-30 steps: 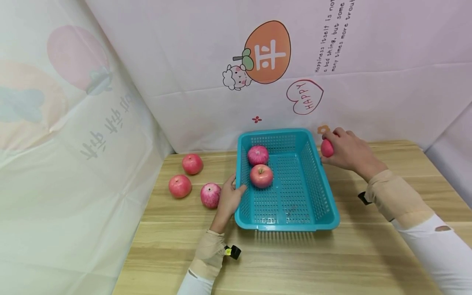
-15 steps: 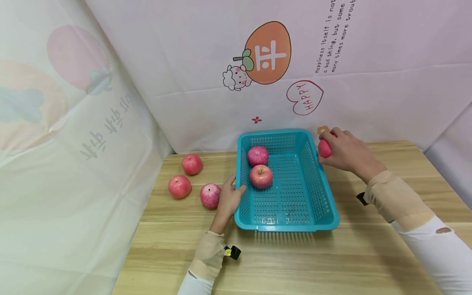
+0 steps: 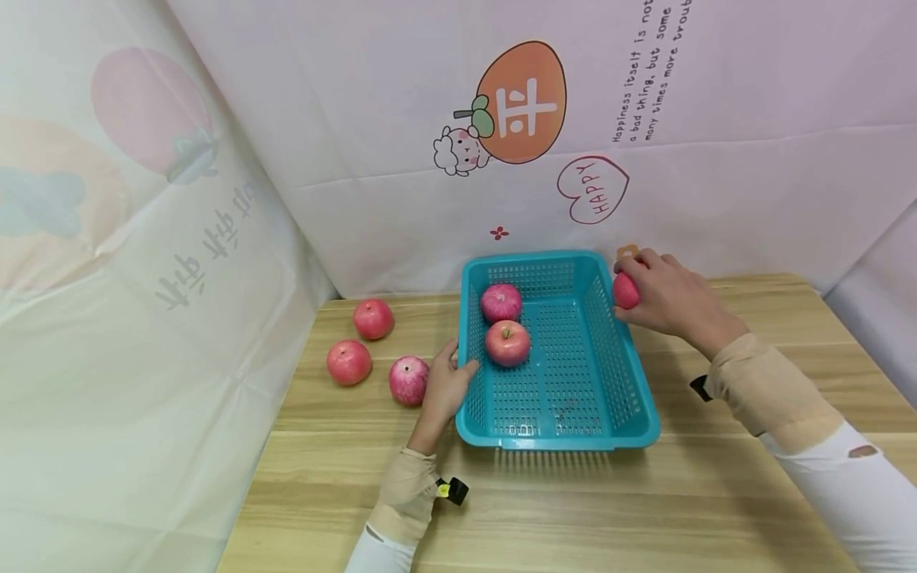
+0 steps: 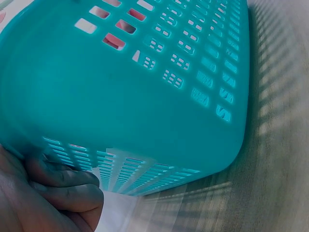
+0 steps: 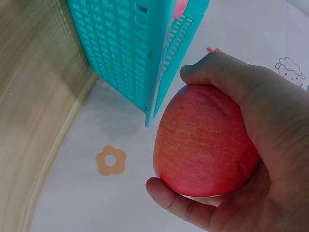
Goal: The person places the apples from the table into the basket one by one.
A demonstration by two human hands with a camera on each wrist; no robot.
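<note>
A red apple (image 5: 207,140) is held in my right hand (image 3: 669,296), thumb and fingers curled round it, close by the right rim of a turquoise plastic basket (image 3: 634,358). My left hand (image 3: 446,390) grips the basket's left rim, its thumb over the edge and its fingers bent against the outer wall in the left wrist view. Inside the basket, along its left side, lie a dark pink striped apple (image 3: 501,302) and a red-yellow apple (image 3: 508,343) with a stem.
Left of the basket, a striped pink apple (image 3: 409,380) sits close to my left hand. Two more red apples, one nearer (image 3: 349,362) and one farther (image 3: 373,318), rest on the wooden table (image 3: 344,493). A printed white cloth (image 3: 387,215) hangs behind the table.
My right hand has moved slightly left with the apple, up to the basket's right rim. The left hand and the basket stay where they were.
</note>
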